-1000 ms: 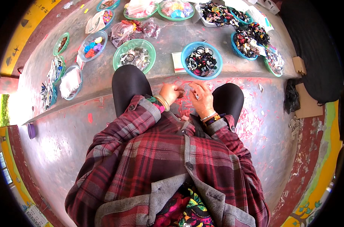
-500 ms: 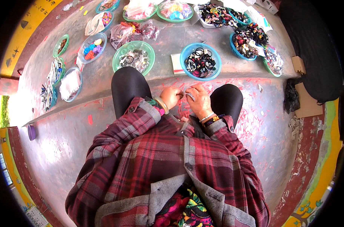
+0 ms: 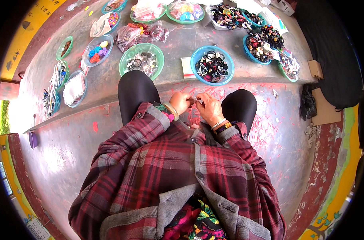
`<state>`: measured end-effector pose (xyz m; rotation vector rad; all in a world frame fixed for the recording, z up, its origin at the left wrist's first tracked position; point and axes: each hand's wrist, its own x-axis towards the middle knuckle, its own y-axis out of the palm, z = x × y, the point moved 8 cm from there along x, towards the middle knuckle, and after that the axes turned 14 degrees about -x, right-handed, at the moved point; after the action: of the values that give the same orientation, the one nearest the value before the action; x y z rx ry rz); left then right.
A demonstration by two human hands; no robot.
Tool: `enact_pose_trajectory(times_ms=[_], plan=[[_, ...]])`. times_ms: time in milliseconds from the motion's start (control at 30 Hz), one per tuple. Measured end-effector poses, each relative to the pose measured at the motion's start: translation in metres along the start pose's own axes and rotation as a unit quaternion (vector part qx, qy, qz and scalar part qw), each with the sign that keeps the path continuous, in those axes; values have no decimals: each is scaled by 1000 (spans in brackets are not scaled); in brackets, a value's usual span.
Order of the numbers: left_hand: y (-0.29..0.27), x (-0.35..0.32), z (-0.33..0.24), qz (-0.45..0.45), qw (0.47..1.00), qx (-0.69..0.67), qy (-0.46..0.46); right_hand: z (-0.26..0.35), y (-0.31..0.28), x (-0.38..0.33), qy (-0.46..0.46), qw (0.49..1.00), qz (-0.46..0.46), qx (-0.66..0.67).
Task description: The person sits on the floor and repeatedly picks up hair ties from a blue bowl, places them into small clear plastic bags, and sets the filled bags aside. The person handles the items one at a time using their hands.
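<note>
My left hand (image 3: 181, 103) and my right hand (image 3: 210, 109) meet between my knees, fingertips close together. Both are closed in a pinch, and whatever lies between the fingertips is too small to make out. A bangle (image 3: 171, 111) circles my left wrist. Just beyond the hands, on the raised ledge, a blue bowl (image 3: 212, 83) holds dark hair ties and small trinkets. Left of it stands a green bowl (image 3: 122, 64) with small clear packets and black loops. Reddish scraps (image 3: 194, 120) show below my hands.
Red strips (image 3: 262, 124) litter the floor, thickest to the right. Along the ledge stand several more bowls, among them a bowl of colourful pieces (image 3: 85, 58) and a heaped blue bowl (image 3: 246, 50). A black plastic bag (image 3: 308, 102) lies at the right; a purple cup (image 3: 33, 140) sits far left.
The fingers of my right hand have shifted and curl differently; a greyish thing seen at them earlier no longer shows. My left hand stays nearly in place. The bowls have not moved.
</note>
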<state>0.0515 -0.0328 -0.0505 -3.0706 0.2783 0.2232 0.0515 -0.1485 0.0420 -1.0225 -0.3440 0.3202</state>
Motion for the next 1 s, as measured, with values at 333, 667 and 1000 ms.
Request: enact_pose_trajectory(times_ms=[333, 667, 1000], plan=[[6, -7, 1, 4, 986, -105, -126, -1, 12, -2, -45, 999, 15, -10], [8, -4, 2, 43, 995, -22, -90, -19, 26, -2, 54, 993, 89, 55], [9, -6, 8, 58, 981, -125, -134, -41, 38, -6, 188, 936, 107, 278]])
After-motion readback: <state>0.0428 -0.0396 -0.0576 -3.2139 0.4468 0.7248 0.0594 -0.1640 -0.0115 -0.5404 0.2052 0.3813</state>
